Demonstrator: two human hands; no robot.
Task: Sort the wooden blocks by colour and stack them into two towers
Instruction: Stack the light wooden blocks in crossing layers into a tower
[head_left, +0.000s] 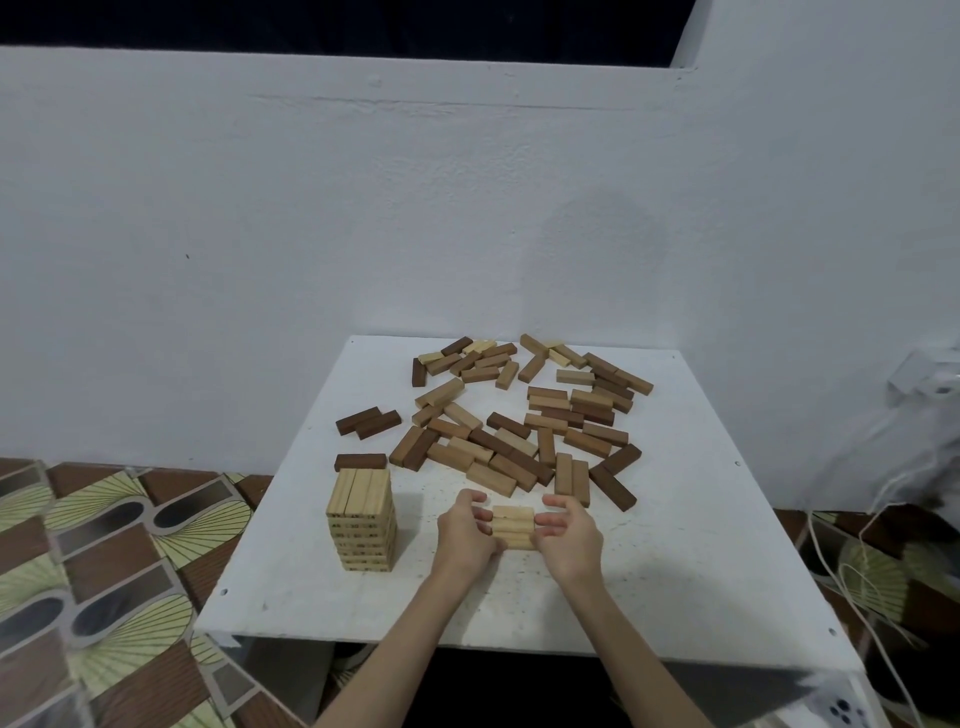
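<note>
My left hand (464, 530) and right hand (567, 535) clamp a row of pale blocks (512, 527) between them on the white table (675, 571). A white wall (467, 208) stands behind; patterned flooring (104, 545) lies alongside.

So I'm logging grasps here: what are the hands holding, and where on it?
Both hands, left and right, hold a row of light blocks by its two short ends, squeezing them together on the white table.

A white worktop (701, 519) stands against a bumpy white wall (363, 234). The floor (104, 571) has brown, green and grey patterns. White cords (852, 582) hang at the right. Above the wall it is dark.
</note>
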